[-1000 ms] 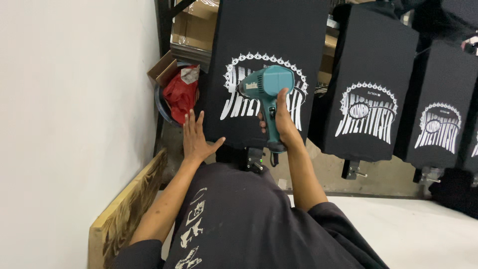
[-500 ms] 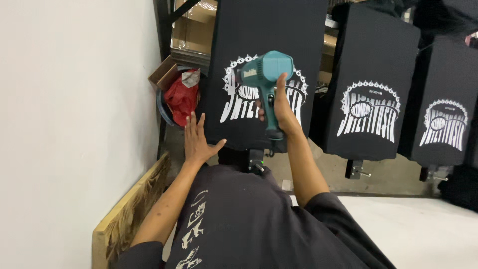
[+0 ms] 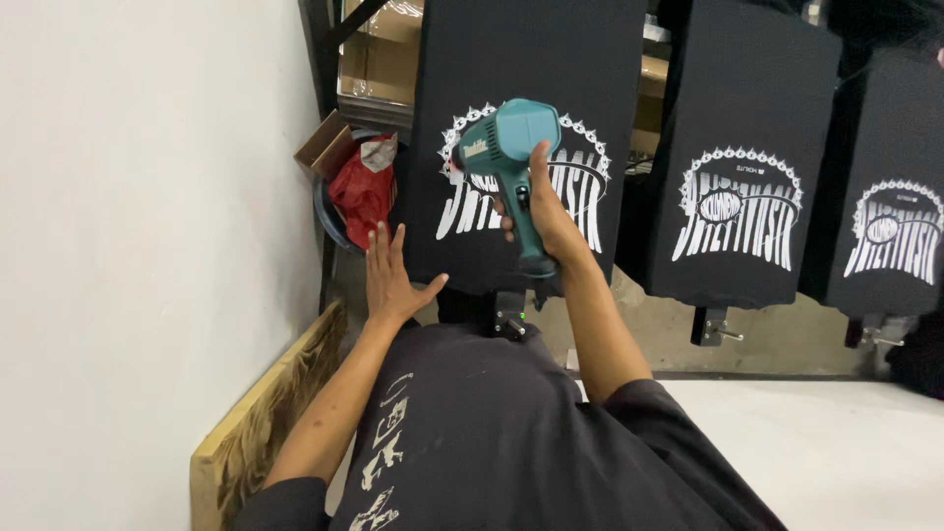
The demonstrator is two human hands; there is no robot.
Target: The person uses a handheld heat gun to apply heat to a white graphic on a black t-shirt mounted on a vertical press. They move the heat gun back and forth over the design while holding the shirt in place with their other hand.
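White wall is filling the left side, with a wooden board leaning along its foot. Just right of it a red bag is sitting in a dark bin beside a cardboard flap. The left hand is lying flat with fingers spread, pressing on the lower left corner of a black shirt stretched over a platen, whose white printed design is facing up. The right hand is wrapping tightly around the grip of a teal heat gun, holding it just above the print with its nozzle pointing left across the design. Below the platen a metal bracket is showing a small green light. Further right a second printed shirt is sitting on its own platen, well apart, and a third printed shirt is lying at the right edge. The person's dark sleeves and chest are filling the bottom.
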